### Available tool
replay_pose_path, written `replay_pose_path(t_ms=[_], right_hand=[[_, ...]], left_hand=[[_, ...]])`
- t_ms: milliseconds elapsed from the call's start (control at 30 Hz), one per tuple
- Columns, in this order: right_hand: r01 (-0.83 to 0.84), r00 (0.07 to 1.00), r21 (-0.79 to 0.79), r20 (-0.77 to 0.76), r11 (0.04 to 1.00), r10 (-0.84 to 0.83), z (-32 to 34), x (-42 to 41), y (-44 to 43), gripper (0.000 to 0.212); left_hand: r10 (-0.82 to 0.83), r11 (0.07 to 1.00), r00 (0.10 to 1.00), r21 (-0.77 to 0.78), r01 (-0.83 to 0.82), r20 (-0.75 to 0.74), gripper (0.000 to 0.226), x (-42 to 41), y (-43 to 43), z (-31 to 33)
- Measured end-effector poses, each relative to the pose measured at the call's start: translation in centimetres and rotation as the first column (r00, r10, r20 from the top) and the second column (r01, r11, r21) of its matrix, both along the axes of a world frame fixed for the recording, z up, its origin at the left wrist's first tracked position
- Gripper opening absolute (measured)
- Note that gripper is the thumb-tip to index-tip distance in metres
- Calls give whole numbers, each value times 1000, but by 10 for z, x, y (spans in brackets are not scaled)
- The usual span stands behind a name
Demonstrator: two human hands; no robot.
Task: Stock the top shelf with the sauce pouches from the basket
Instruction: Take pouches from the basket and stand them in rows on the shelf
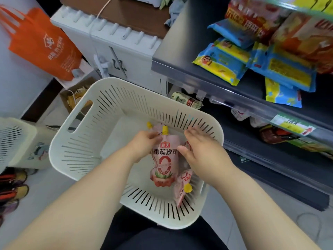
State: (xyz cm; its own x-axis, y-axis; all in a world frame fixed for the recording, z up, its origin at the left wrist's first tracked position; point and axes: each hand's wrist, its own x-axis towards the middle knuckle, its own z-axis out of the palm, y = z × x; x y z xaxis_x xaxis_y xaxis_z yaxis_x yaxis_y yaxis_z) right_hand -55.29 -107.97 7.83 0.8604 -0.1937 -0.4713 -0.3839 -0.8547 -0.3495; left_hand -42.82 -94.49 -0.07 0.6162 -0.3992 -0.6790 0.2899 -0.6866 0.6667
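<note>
Inside the cream basket, the left hand grips a pink sauce pouch near its yellow cap; the right hand hovers beside it, fingers straight and relaxed.

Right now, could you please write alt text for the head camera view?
A person's left grip holds a pink sauce pouch by its top inside a cream basket, the right grip open against its side. Other pouches lie beside it; snack shelves stand at right.

Pink sauce pouch: front reads "番茄沙司", with a large red "0" beneath. White print on orange bag illegible.
</note>
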Motion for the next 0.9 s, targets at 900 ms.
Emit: replay_pose_path(t_ms=[900], right_hand=[[643,158,765,-114,15,-981,-71,84,82,13]], left_hand=[[-142,960,979,-221,171,144,23,76,43,12]])
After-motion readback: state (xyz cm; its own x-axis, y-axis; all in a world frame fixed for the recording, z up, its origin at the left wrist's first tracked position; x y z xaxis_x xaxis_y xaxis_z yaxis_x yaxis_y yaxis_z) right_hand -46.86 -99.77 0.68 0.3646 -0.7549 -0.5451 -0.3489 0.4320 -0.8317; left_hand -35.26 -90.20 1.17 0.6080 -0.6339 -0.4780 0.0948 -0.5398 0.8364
